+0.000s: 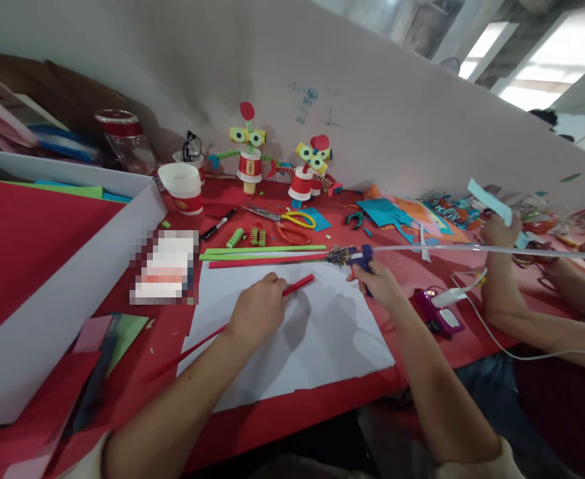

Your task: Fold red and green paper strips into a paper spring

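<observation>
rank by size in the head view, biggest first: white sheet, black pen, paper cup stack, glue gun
1. White sheet
2. Paper cup stack and glue gun: order unsure, since the right hand partly covers the latter
3. Black pen

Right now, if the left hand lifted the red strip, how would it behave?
The red strip looks like thin paper, so it is probably very light. Being long and narrow, it would likely sag toward a free end. The short length beyond the left hand looks straight, so it may stay fairly stiff.
</observation>
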`<state>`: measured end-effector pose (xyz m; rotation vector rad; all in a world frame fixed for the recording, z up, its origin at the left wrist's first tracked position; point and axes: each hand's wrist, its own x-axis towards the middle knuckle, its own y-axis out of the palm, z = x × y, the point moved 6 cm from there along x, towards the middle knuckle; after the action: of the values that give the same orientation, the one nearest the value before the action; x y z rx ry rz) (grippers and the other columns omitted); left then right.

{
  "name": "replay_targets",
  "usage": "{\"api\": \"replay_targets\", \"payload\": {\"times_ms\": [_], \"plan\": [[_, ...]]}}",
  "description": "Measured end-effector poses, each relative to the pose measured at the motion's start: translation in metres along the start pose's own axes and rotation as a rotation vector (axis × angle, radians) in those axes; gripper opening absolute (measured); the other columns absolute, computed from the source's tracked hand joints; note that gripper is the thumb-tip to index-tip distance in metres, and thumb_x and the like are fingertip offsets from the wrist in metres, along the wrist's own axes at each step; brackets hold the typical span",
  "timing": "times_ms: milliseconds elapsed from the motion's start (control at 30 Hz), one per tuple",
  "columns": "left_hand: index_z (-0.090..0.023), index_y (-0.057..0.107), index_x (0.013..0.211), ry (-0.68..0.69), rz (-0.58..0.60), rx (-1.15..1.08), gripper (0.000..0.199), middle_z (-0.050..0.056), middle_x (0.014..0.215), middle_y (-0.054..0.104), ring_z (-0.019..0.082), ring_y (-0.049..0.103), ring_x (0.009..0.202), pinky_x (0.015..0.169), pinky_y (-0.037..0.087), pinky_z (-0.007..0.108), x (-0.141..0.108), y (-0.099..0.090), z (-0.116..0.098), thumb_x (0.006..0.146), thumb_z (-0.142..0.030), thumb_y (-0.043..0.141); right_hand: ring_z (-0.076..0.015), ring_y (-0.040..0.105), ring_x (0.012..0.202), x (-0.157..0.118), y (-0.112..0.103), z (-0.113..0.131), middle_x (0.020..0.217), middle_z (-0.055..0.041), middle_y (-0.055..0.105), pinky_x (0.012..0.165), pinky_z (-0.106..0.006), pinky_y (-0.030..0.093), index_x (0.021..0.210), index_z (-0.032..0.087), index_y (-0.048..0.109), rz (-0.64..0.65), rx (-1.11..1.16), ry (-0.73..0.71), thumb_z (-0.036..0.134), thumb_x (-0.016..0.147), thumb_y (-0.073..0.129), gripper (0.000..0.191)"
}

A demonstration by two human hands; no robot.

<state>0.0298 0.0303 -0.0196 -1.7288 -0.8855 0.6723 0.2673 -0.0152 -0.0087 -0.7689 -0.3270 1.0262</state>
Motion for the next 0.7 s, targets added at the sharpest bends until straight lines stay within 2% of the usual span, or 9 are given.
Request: {"api": "replay_targets", "payload": {"times_ms": [133, 200, 300, 367, 400, 433, 533, 600, 700], "plan": [[-0.014, 0.066, 0.079, 0.145, -0.042, 0.152, 0.030, 0.012, 0.084, 0.064, 0.025, 0.061, 0.084, 0.065, 0.046, 0.034, -0.003, -0.002, -0.011, 0.080, -0.003, 0.038, -0.0165, 0.057, 0.049, 0.031, -0.017, -0.010, 0.046, 0.0015, 0.053, 0.053, -0.026, 0.042, 0.068, 0.019, 0.054, -0.073, -0.062, 0.085, 0.036, 0.082, 0.050, 0.022], [-0.013, 0.067, 0.076, 0.182, -0.077, 0.190, 0.031, 0.013, 0.081, 0.065, 0.026, 0.061, 0.083, 0.069, 0.046, 0.037, -0.003, -0.005, -0.013, 0.077, 0.000, 0.038, -0.0214, 0.061, 0.061, 0.038, -0.026, -0.013, 0.050, -0.0028, 0.057, 0.061, -0.031, 0.045, 0.065, 0.019, 0.054, -0.141, -0.117, 0.098, 0.034, 0.081, 0.052, 0.022], [-0.012, 0.066, 0.083, 0.109, -0.178, 0.166, 0.030, 0.014, 0.085, 0.066, 0.026, 0.061, 0.084, 0.072, 0.045, 0.037, -0.003, -0.017, -0.004, 0.081, -0.003, 0.037, -0.0305, 0.059, 0.095, 0.031, -0.034, -0.003, 0.079, -0.0158, 0.065, 0.081, -0.041, 0.042, 0.070, 0.017, 0.058, -0.299, -0.183, 0.044, 0.027, 0.076, 0.058, 0.012], [-0.014, 0.064, 0.089, 0.014, -0.225, 0.090, 0.028, 0.012, 0.089, 0.066, 0.025, 0.061, 0.086, 0.071, 0.045, 0.035, -0.003, -0.026, 0.006, 0.083, -0.006, 0.038, -0.0313, 0.054, 0.106, 0.017, -0.026, 0.017, 0.099, -0.0193, 0.063, 0.087, -0.044, 0.040, 0.080, 0.016, 0.060, -0.388, -0.139, -0.071, 0.025, 0.072, 0.061, 0.012], [-0.016, 0.063, 0.091, -0.032, -0.236, 0.034, 0.027, 0.010, 0.090, 0.067, 0.023, 0.062, 0.086, 0.071, 0.044, 0.033, -0.003, -0.030, 0.010, 0.084, -0.007, 0.038, -0.0297, 0.055, 0.102, 0.010, -0.014, 0.029, 0.101, -0.0177, 0.063, 0.086, -0.043, 0.041, 0.083, 0.016, 0.061, -0.355, -0.054, -0.140, 0.026, 0.070, 0.063, 0.017], [-0.017, 0.062, 0.092, -0.076, -0.242, -0.028, 0.026, 0.009, 0.090, 0.067, 0.022, 0.062, 0.085, 0.070, 0.044, 0.032, -0.003, -0.033, 0.014, 0.085, -0.008, 0.038, -0.0271, 0.058, 0.094, 0.003, 0.005, 0.041, 0.098, -0.0147, 0.064, 0.082, -0.041, 0.044, 0.085, 0.016, 0.061, -0.224, 0.083, -0.171, 0.029, 0.068, 0.066, 0.022], [-0.020, 0.060, 0.092, -0.148, -0.261, -0.207, 0.023, 0.005, 0.089, 0.069, 0.019, 0.063, 0.083, 0.067, 0.042, 0.029, -0.005, -0.040, 0.022, 0.086, -0.010, 0.039, -0.0208, 0.061, 0.085, -0.021, 0.076, 0.079, 0.095, -0.0076, 0.067, 0.078, -0.036, 0.047, 0.092, 0.019, 0.063, 0.377, 0.581, -0.170, 0.036, 0.066, 0.070, 0.032], [-0.020, 0.060, 0.089, -0.153, -0.266, -0.289, 0.022, 0.004, 0.087, 0.069, 0.018, 0.064, 0.081, 0.067, 0.042, 0.028, -0.004, -0.041, 0.023, 0.087, -0.012, 0.039, -0.0174, 0.061, 0.076, -0.030, 0.100, 0.096, 0.081, -0.0045, 0.068, 0.076, -0.034, 0.047, 0.079, 0.018, 0.065, 0.468, 0.759, -0.146, 0.039, 0.066, 0.071, 0.026], [-0.019, 0.060, 0.084, -0.147, -0.276, -0.366, 0.021, 0.004, 0.084, 0.069, 0.017, 0.063, 0.077, 0.066, 0.041, 0.027, -0.003, -0.042, 0.023, 0.089, -0.019, 0.040, -0.0148, 0.058, 0.068, -0.028, 0.110, 0.101, 0.069, -0.0020, 0.066, 0.072, -0.031, 0.046, 0.069, 0.017, 0.066, 0.383, 0.835, -0.148, 0.038, 0.064, 0.075, 0.023]]}}
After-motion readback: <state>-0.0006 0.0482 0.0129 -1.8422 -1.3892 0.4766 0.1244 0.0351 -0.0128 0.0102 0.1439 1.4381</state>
